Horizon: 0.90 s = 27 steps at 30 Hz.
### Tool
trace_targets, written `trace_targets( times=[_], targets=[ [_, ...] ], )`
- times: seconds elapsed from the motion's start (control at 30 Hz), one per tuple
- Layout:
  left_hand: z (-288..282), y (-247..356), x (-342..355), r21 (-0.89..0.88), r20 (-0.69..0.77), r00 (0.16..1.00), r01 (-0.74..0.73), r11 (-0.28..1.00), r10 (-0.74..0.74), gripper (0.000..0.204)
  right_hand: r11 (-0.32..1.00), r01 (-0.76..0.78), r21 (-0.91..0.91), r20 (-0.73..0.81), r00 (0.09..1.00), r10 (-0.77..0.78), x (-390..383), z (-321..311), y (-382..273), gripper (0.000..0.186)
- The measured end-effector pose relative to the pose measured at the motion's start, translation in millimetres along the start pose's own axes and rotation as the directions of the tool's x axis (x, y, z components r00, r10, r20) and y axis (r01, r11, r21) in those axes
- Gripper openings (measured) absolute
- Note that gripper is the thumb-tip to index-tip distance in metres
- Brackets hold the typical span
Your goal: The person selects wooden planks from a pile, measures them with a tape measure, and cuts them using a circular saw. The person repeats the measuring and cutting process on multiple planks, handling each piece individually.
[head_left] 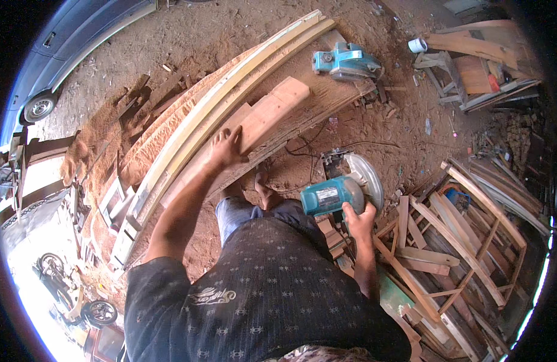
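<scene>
My left hand (pixel 229 148) lies on a thick reddish wooden beam (pixel 272 113), its fingers spread over the wood. The beam rests lengthwise on a long workbench (pixel 311 111), beside a second piece of timber. Off the bench's near right side, my right hand (pixel 360 221) is closed round the handle of a teal circular saw (pixel 328 196). The saw is held in the air with its silver blade guard toward the right. Its blade edge is hard to make out from here. At the far end of the bench sits a teal power planer (pixel 346 61).
Long pale strips (pixel 230 90) run along the bench's left side, by sawdust and scrap wood. A cable (pixel 369 143) trails over the dirt floor. Wooden frames and offcuts (pixel 447 241) pile up at the right. A blue vehicle (pixel 79 36) stands far left, a motorcycle (pixel 79 301) lower left.
</scene>
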State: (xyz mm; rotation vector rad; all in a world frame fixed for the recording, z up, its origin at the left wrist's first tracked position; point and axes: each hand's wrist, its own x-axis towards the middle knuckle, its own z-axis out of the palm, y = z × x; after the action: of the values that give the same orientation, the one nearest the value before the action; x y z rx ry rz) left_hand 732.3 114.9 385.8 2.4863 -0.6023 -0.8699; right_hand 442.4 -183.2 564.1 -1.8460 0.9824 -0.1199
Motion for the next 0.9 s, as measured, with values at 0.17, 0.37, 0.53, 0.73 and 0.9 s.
trace_targets(
  times=[0.17,0.37,0.53,0.73,0.9],
  targets=[
    [-34,-68,24,-0.279,0.03,0.987,-0.143,0.949,0.158,0.069,0.98,-0.133,0.148,-0.028,0.99,0.139,-6,-3,-3,0.015],
    [-47,-33,32,-0.08,-0.277,0.941,0.182,0.98,-0.197,0.065,0.975,-0.152,0.164,-0.067,0.984,0.165,-6,10,-3,0.014],
    [-54,-25,50,-0.033,-0.046,0.989,0.139,0.99,-0.141,0.059,0.968,-0.174,0.182,-0.024,0.983,0.182,-6,11,-8,0.014],
    [9,-14,48,0.286,-0.368,0.92,-0.024,0.958,0.133,0.084,0.981,-0.057,0.188,0.053,0.997,0.048,10,27,-13,0.017],
    [17,-3,33,0.324,-0.341,0.927,-0.039,0.945,0.155,0.113,0.992,0.117,-0.041,0.079,0.99,-0.114,36,52,-18,0.027]
  ],
)
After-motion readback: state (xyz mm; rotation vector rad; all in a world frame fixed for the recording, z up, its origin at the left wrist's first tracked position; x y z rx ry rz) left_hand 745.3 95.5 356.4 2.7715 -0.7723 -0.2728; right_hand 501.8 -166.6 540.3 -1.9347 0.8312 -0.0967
